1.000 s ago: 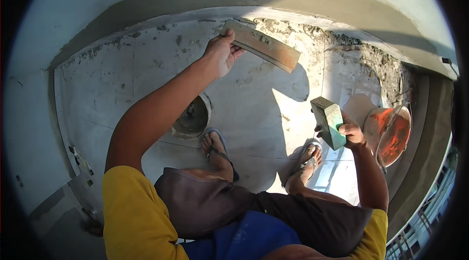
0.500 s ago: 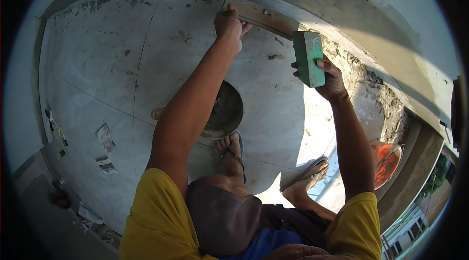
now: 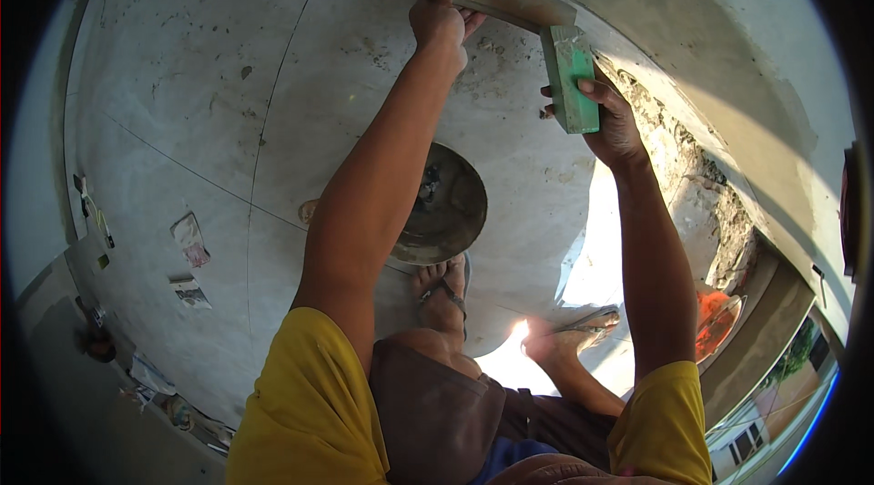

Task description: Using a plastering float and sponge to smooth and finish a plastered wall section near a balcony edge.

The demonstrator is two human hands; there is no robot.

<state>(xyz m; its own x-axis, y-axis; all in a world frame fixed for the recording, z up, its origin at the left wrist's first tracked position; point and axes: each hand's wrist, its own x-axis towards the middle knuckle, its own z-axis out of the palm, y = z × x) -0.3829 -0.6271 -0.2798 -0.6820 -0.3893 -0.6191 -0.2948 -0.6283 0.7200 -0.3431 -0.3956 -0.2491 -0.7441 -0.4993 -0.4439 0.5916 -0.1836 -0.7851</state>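
Note:
A long, flat grey-brown strip (image 3: 505,0), like a cut tile or board with bits of mortar on its face, lies along the foot of the wall. My left hand (image 3: 441,22) grips its left end, thumb on top and fingers underneath. In my right hand (image 3: 615,123) is a green rectangular block (image 3: 574,84) with a worn, greyish side, held upright between thumb and fingers. The block's top overlaps the strip's right end in view; whether they touch, I cannot tell.
A dark round basin (image 3: 464,212) stands on the pale floor by my foot. An orange bucket (image 3: 716,323) is at the right, near a step. Rough broken mortar (image 3: 719,212) runs along the wall base. Scraps of packaging (image 3: 190,239) lie at left.
Both hands appear farther up in the picture, and the view has shifted a little. The strip shows more of its face. The green block has turned slightly, still in my right hand.

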